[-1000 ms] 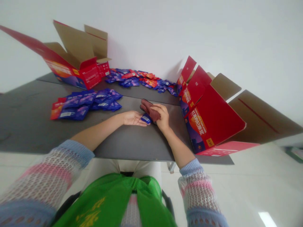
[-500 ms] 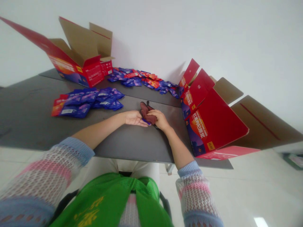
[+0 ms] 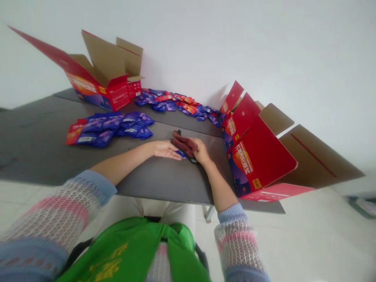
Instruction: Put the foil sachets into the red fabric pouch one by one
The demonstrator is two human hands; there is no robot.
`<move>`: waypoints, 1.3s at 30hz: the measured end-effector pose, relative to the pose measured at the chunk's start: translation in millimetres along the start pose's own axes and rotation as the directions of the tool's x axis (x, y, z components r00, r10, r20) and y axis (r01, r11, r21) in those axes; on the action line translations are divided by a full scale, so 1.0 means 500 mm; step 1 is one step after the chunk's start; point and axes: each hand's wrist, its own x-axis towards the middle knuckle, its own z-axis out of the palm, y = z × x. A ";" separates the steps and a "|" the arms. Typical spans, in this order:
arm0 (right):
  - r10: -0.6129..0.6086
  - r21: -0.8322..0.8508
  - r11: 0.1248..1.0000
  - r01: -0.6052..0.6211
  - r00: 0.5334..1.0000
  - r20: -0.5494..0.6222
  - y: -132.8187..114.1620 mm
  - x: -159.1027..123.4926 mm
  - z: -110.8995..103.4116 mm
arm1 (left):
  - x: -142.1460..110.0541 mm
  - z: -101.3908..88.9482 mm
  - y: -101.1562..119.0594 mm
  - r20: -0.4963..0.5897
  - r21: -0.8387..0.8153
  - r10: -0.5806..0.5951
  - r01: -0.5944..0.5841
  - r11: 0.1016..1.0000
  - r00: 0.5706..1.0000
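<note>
My left hand [image 3: 166, 149] is turned palm up over the table, its fingers stretched to the right. At its fingertips shows a small blue packet [image 3: 181, 154], mostly covered. My right hand [image 3: 200, 152] is closed on a folded brown cloth-like piece [image 3: 184, 143], which lies over the packet. Dark edging or a dark strip shows around the brown piece; its exact kind is unclear. Left of my hands, several blue packets [image 3: 110, 128] lie in overlapping rows, with a few red-orange ones [image 3: 75, 133] at the left end.
The grey table [image 3: 164, 180] carries a strip of blue and red packets [image 3: 176, 102] along the wall. Open red cartons stand at back left [image 3: 91, 88] and along the right [image 3: 258, 156], flaps raised. One flap [image 3: 320, 156] juts past the table's right edge.
My right hand has shifted the brown piece slightly, and it looks more tightly folded. My left hand stays almost in place. The whole view has tilted a little.
</note>
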 end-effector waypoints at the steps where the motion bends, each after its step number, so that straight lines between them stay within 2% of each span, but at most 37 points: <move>1: -0.046 0.022 0.999 0.045 0.999 0.029 -0.006 -0.006 0.002 | 0.001 0.000 -0.002 -0.017 0.006 0.007 -0.007 1.000 1.000; 3: -0.101 0.005 0.995 0.101 0.991 0.086 -0.018 -0.015 0.007 | 0.001 0.001 -0.005 -0.064 0.010 0.027 -0.026 1.000 0.998; 6: -0.074 -0.063 0.995 0.081 0.991 0.110 -0.027 -0.018 0.014 | -0.003 0.005 -0.006 -0.096 0.006 0.043 -0.043 0.999 0.994; 8: -0.049 -0.063 0.996 0.056 0.993 0.107 -0.024 -0.014 0.016 | -0.008 0.007 -0.003 -0.069 -0.009 0.042 -0.043 0.999 0.997; 13: 0.099 -0.060 0.994 -0.095 0.993 0.057 0.010 -0.005 0.013 | -0.011 0.005 0.008 0.004 -0.034 -0.024 0.024 0.999 1.000; 17: 0.176 -0.107 0.979 -0.176 0.984 -0.001 0.043 -0.005 0.013 | -0.004 0.002 0.006 -0.068 -0.046 -0.034 0.031 0.998 0.997; 21: 0.187 -0.135 0.972 -0.190 0.982 -0.036 0.069 -0.010 0.014 | -0.002 0.002 0.001 -0.123 -0.037 -0.050 0.046 0.998 0.991; 23: 0.137 -0.073 0.987 -0.141 0.989 -0.060 0.071 -0.014 0.013 | -0.002 0.002 0.002 -0.139 -0.031 -0.054 0.050 0.998 0.989; 25: 0.022 0.053 0.998 -0.017 0.994 -0.105 0.060 -0.016 0.014 | -0.003 0.002 0.002 -0.140 -0.030 -0.054 0.051 0.998 0.989; 28: -0.129 0.230 0.956 0.181 0.966 -0.223 0.024 -0.015 0.020 | -0.003 0.005 0.003 -0.123 -0.019 -0.061 0.059 0.998 0.990; 30: -0.168 0.281 0.930 0.238 0.953 -0.252 0.000 -0.011 0.028 | -0.002 0.008 0.003 -0.120 -0.003 -0.061 0.061 0.998 0.991; 32: -0.204 0.281 0.926 0.251 0.961 -0.185 -0.013 -0.006 0.037 | -0.001 0.011 0.004 -0.125 0.006 -0.041 0.042 0.999 0.991; 34: -0.207 0.224 0.950 0.217 0.976 -0.066 -0.011 -0.002 0.044 | 0.000 0.012 0.004 -0.139 0.009 -0.023 0.024 1.000 0.990; 36: -0.133 0.110 0.986 0.129 0.991 0.029 0.002 0.001 0.043 | 0.000 0.010 0.004 -0.155 0.011 -0.028 0.030 0.999 0.987; 39: 0.060 -0.092 0.994 -0.054 0.996 0.066 0.030 0.001 0.031 | -0.002 0.010 0.003 -0.172 0.014 -0.043 0.046 0.999 0.984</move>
